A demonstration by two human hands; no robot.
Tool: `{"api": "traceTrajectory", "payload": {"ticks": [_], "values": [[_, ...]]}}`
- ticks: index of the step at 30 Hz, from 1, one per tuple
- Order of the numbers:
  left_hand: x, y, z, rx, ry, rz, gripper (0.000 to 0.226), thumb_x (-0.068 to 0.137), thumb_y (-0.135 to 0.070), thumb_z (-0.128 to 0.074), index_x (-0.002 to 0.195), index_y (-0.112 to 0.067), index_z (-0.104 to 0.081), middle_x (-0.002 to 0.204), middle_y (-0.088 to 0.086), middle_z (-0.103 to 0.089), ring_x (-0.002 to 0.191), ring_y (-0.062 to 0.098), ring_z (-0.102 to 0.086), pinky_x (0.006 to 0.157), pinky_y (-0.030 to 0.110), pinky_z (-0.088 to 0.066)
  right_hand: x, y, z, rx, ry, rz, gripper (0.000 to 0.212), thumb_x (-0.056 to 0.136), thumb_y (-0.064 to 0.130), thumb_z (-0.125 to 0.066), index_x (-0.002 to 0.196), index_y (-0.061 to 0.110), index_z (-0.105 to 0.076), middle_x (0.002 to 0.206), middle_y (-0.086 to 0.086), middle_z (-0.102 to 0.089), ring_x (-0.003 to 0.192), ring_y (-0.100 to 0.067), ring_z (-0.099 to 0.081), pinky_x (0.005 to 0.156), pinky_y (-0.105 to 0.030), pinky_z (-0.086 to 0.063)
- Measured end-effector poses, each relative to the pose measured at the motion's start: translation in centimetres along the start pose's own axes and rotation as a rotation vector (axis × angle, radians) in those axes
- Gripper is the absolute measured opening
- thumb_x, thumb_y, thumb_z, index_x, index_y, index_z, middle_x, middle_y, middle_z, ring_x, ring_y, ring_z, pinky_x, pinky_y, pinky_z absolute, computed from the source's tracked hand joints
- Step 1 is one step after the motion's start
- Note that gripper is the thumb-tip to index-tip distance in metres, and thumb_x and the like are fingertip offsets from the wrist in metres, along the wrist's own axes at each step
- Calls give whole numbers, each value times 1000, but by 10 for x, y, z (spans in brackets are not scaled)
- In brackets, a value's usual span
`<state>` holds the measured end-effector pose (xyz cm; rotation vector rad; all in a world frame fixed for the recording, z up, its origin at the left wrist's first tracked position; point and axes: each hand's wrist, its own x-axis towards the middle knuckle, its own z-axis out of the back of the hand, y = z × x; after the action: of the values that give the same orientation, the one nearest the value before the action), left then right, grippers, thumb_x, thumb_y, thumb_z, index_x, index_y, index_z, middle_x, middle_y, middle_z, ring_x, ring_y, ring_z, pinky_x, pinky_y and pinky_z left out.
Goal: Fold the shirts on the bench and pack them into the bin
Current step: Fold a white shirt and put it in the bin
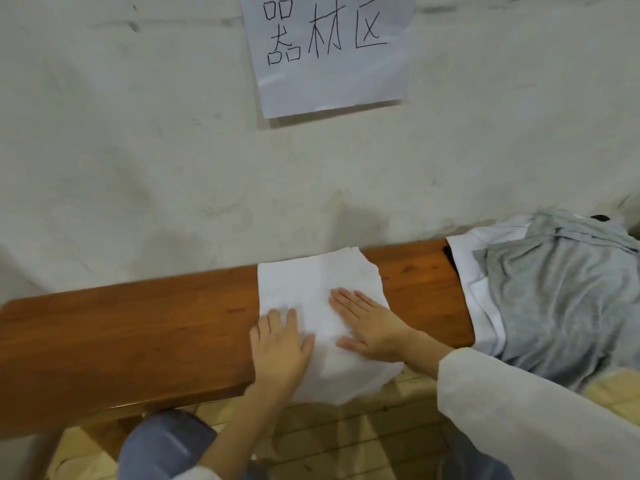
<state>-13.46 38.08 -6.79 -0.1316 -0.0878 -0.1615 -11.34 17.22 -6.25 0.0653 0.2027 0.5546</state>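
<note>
A folded white shirt (311,285) lies across the wooden bench (138,327), its near edge hanging over the front. My left hand (280,348) lies flat, palm down, on the shirt's left side, fingers apart. Flat on the shirt's right side rests my right hand (370,323). On the bench's right end sits a pile with a grey shirt (561,299) over a white shirt (481,271). No bin is in view.
A pale wall (138,150) rises right behind the bench, with a paper sign (329,53) taped to it. Tiled floor (363,431) shows below the bench. My knees in blue trousers (162,441) are near the bench front.
</note>
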Motion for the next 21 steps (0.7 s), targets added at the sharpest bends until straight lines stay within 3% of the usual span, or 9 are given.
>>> {"api": "traceTrajectory", "payload": {"ticks": [1,3,5,7,12,14,16,19,21], "values": [[11,8,0,23,24,-94,54,87,-51,-40,122,-15,-62,119,15,-61,108,34,-59,91,44,-48,-6,-1,-1,14,-31,-33,79,91,64,-10,150,16,14,151,7,26,140,-8,26,112,-25,20],[27,23,-3,54,140,-322,63,96,-54,-23,139,-14,-46,144,14,-45,136,33,-38,115,43,-22,-17,-6,-7,57,-49,-136,83,90,68,-10,149,16,14,152,7,26,141,-9,25,114,-26,17],[32,32,-5,62,234,-494,73,95,-62,-2,151,-19,-14,159,7,-9,146,25,0,116,34,9,-28,-11,-14,60,8,-191,87,87,72,-9,149,16,17,152,6,26,143,-11,22,118,-31,10],[31,39,-12,37,253,-532,79,86,-71,6,149,-23,8,157,-1,17,144,18,19,112,29,20,-33,-10,-17,43,35,-195,90,86,74,-11,148,16,19,152,6,28,143,-12,22,119,-34,9],[12,35,-14,85,351,-526,114,66,-91,-18,140,-21,32,142,-7,44,133,13,42,110,33,27,-55,1,-17,-58,69,-186,94,83,75,-14,148,15,19,150,5,29,140,-15,26,113,-32,16],[7,34,-17,130,373,-542,118,64,-90,-25,141,-21,32,142,-5,44,134,17,41,112,38,26,-59,6,-22,-143,45,-223,90,86,72,-8,152,10,-4,158,-3,4,143,-19,7,114,-35,2],[3,33,-15,153,342,-556,109,77,-80,-34,145,-17,25,146,0,38,138,22,33,113,41,21,-60,15,-22,-123,50,-329,86,91,66,-4,146,7,-32,153,-9,-29,140,-23,-18,110,-38,-17],[-2,33,-17,197,287,-592,89,90,-69,-23,146,-15,20,150,5,28,140,27,25,117,46,7,-61,22,-25,-96,59,-305,75,95,56,-17,152,11,-2,158,-5,7,142,-21,10,110,-35,9],[-5,32,-14,227,313,-596,85,85,-71,-1,147,-17,20,152,4,26,140,26,26,118,47,2,-64,24,-19,-87,91,-305,71,98,49,-25,152,14,4,159,-4,9,145,-19,12,110,-31,9]]}}
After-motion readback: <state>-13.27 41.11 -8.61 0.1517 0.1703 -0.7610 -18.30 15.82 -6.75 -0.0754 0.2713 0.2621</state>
